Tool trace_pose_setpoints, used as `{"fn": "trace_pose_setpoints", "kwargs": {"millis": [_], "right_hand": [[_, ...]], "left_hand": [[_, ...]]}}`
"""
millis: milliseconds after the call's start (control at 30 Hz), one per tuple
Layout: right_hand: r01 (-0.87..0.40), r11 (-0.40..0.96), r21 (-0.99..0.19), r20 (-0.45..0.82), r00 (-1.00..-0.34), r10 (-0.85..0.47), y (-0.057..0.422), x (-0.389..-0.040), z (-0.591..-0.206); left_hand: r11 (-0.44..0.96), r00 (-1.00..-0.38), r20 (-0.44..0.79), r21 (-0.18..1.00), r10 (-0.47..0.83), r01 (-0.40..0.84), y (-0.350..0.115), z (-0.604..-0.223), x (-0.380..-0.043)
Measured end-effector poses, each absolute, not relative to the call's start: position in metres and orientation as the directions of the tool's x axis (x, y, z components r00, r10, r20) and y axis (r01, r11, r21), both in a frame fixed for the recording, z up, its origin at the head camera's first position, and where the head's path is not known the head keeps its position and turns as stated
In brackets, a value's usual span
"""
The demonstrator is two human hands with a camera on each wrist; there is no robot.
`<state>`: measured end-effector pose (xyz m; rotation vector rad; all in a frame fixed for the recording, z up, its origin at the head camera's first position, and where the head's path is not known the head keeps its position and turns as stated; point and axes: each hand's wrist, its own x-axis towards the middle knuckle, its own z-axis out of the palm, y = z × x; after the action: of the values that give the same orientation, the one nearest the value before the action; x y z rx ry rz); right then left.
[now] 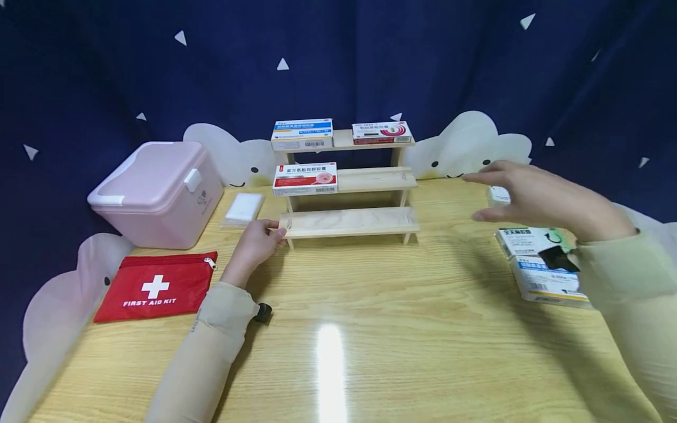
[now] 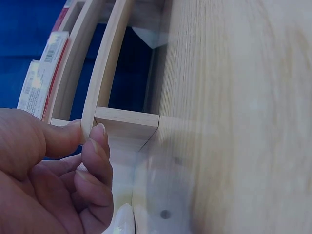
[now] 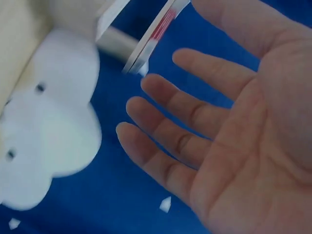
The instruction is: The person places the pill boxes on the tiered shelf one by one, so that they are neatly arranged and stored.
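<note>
My left hand (image 1: 257,245) pinches the left end of the bottom step of a three-tier wooden shelf (image 1: 349,221); in the left wrist view thumb and fingertips meet at the board's corner. Two medicine boxes stand on the top tier, a blue-and-white box (image 1: 302,134) at left and a red-and-white box (image 1: 382,133) at right. Another red-and-white box (image 1: 305,178) sits on the left of the middle tier. Held in the air right of the shelf, my right hand (image 1: 545,197) has its fingers spread and nothing in it. Below it lie a green-and-white box (image 1: 529,242) and a blue-and-white box (image 1: 547,279).
At left stand a pink lidded case (image 1: 158,188) and a red first aid pouch (image 1: 158,286). A white packet (image 1: 244,208) lies between case and shelf. A small white box (image 1: 498,195) is partly behind my right hand. A dark blue curtain (image 1: 338,59) hangs behind.
</note>
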<state>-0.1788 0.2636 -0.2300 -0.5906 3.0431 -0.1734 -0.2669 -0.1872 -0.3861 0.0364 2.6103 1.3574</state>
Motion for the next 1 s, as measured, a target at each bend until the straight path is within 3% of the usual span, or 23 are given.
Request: {"fn": "trace_pose_setpoints", "kwargs": {"millis": [367, 633, 800, 1000], "right_hand": [[-0.27, 0.952, -0.142, 0.034, -0.963, -0.268, 0.365, -0.12, -0.306], [-0.037, 0.968, -0.246, -0.142, -0.987, -0.073, 0.414, -0.095, -0.355], [-0.143, 0.956, -0.257, -0.018, -0.988, -0.153, 0.429, -0.089, -0.38], [-0.169, 0.963, -0.208, 0.005, -0.985, -0.172, 0.44, -0.086, -0.391]], "left_hand": [[0.604, -0.976, -0.195, 0.791, 0.094, -0.1, -0.191, -0.384, -0.267], [0.606, -0.977, -0.188, 0.791, 0.102, -0.089, -0.191, -0.385, -0.267], [0.602, -0.975, -0.196, 0.793, 0.103, -0.096, -0.189, -0.384, -0.266], [0.604, -0.975, -0.2, 0.791, 0.1, -0.101, -0.185, -0.383, -0.267]]}}
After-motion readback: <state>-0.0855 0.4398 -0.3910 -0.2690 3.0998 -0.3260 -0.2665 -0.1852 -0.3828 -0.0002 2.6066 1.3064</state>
